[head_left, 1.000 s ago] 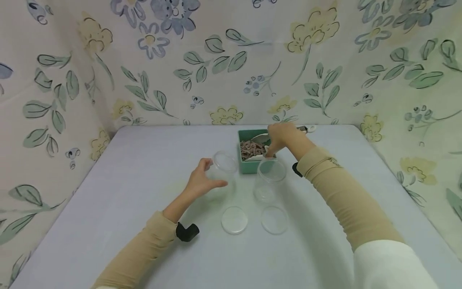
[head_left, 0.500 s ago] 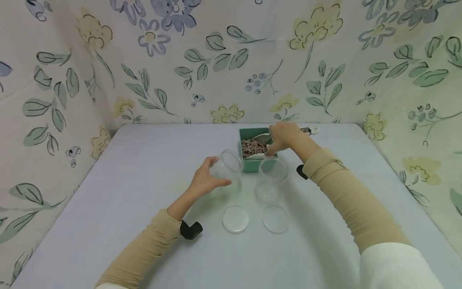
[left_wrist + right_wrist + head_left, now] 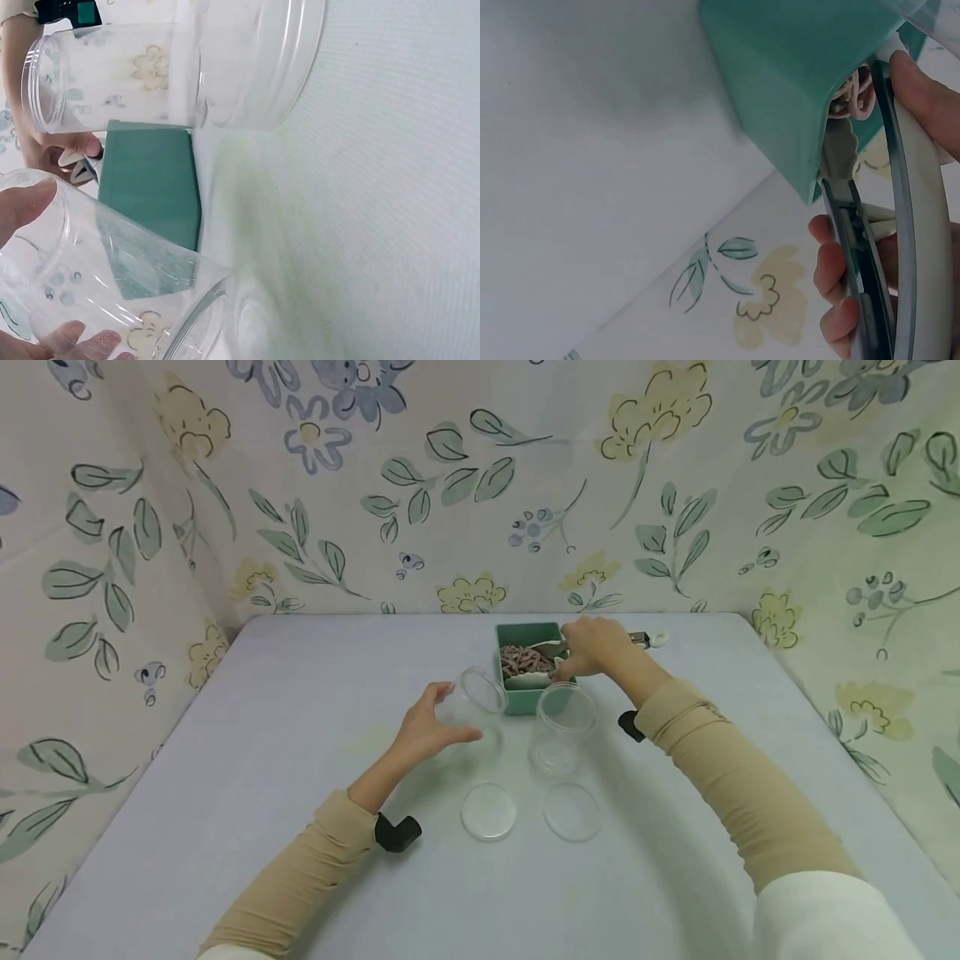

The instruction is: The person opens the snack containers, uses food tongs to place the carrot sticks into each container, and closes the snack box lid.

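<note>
My left hand grips a clear plastic jar, tilted with its mouth toward the green box. In the left wrist view, the thumb lies at its rim and the fingertips show through the far wall. Over the box's right side, my right hand holds a pair of tongs, with the thumb on one arm and fingers curled on the other. The tongs' scalloped ends are spread apart inside the box, about brownish-pink strips; the far tip is partly hidden.
A second clear jar stands upright just in front of the box, mouth up and nothing inside. Two clear round lids, one on the left and one on the right, lie nearer the front. Floral cloth hangs behind the table.
My left hand has brought the tilted jar slightly right, closer to the green box. The tongs stay in the box, their upper end shifting a little among the strips.
</note>
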Demonstrator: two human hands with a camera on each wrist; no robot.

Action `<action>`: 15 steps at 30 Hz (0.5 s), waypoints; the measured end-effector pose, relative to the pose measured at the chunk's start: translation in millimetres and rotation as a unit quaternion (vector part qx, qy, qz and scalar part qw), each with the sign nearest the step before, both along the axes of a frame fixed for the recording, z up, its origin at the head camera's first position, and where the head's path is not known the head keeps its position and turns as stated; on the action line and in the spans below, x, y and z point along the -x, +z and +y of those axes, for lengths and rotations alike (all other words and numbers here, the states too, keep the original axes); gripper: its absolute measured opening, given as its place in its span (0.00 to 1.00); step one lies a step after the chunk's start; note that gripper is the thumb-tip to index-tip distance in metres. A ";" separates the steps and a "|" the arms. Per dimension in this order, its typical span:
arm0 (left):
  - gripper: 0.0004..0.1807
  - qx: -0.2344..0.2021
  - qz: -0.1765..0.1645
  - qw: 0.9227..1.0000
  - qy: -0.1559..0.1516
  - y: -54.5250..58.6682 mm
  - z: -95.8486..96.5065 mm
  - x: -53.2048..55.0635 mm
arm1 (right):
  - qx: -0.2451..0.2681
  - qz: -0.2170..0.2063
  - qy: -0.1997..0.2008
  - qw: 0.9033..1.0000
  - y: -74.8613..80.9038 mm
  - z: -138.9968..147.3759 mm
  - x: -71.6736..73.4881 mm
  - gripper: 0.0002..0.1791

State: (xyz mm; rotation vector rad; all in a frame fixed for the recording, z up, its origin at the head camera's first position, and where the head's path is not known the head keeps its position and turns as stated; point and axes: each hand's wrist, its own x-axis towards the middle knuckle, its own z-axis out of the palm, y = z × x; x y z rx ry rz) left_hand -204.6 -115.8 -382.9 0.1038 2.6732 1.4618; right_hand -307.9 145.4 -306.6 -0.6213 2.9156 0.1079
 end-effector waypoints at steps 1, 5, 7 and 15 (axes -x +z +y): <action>0.48 0.001 0.000 1.000 -0.001 -0.1 0.0 0.2 | 0.002 -0.001 -0.002 1.000 -0.1 -0.1 -0.1 0.35; 0.48 -0.004 -0.003 1.000 -0.002 -0.5 0.4 0.8 | 0.002 -0.011 -0.001 1.000 0.2 -1.1 0.0 0.35; 0.48 -0.009 -0.005 1.000 -0.003 -0.5 0.4 0.7 | -0.002 -0.020 0.002 1.000 0.5 -2.0 0.5 0.35; 0.48 -0.011 -0.009 1.000 -0.006 0.2 0.0 2.0 | -0.016 -0.036 0.003 0.999 5.6 -4.3 2.0 0.36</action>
